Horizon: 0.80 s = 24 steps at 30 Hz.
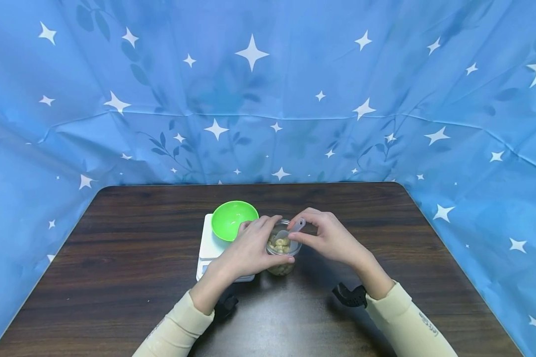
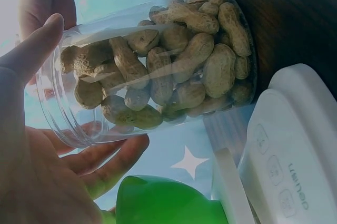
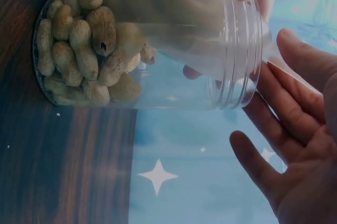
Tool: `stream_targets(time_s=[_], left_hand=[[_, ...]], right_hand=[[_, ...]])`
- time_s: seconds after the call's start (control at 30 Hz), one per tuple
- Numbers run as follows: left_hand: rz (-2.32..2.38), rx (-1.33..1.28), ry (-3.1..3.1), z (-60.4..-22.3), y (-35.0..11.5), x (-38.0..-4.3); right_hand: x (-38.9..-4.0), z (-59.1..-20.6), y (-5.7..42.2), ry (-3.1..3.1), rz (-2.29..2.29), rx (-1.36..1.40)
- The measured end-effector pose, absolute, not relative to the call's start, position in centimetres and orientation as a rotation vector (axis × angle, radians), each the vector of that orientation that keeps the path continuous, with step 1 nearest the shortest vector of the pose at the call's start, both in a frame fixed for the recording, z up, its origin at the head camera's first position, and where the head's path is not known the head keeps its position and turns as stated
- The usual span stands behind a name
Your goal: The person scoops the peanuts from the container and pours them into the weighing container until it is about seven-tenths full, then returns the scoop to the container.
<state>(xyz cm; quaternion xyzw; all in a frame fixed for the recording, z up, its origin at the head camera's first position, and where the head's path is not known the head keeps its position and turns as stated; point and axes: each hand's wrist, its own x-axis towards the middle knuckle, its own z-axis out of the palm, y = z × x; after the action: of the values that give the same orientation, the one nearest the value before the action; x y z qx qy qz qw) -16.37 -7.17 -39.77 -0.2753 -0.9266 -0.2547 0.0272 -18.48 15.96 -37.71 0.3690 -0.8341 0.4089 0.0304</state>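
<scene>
The clear jar [image 3: 179, 81] stands on the table, a little right of its middle, with its open mouth facing up. Inside it are many unshelled peanuts [image 2: 184, 66]; in the left wrist view they reach close to the threaded neck, while in the right wrist view they lie mostly in the lower part. A translucent scoop [image 1: 299, 224] goes into the mouth of the jar, its handle leaning to the right and far side. How deep its lower end lies among the peanuts, I cannot tell.

The left hand [image 1: 252, 243] grips the jar around its upper part – thumb on the near side, the other fingers on the far side. The right hand [image 1: 326, 235] pinches the scoop handle between thumb and forefinger; its other fingers are only partly seen.

Just left of the jar is a white scale [image 1: 207, 248], partly covered by the left hand and forearm. It shows 3 button marks in the left wrist view. On its far part sits a green bowl [image 1: 232, 218], upright.

The 2 sleeves [image 1: 178, 322] are cream, and a black strap [image 1: 350, 296] is near the right cuff. All this is above or on a dark wooden table [image 1: 138, 258] – and behind its far edge hangs a blue cloth [image 1: 268, 148] with white stars.
</scene>
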Motion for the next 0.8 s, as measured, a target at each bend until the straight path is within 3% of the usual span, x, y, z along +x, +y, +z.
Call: stream_targets(time_s=[0.8], left_hand=[[-0.812,-0.846,-2.883,-39.8,-7.2,-16.2]], right_hand=[[-18.1,-38.3,14.7,-2.509,1.230,1.192]])
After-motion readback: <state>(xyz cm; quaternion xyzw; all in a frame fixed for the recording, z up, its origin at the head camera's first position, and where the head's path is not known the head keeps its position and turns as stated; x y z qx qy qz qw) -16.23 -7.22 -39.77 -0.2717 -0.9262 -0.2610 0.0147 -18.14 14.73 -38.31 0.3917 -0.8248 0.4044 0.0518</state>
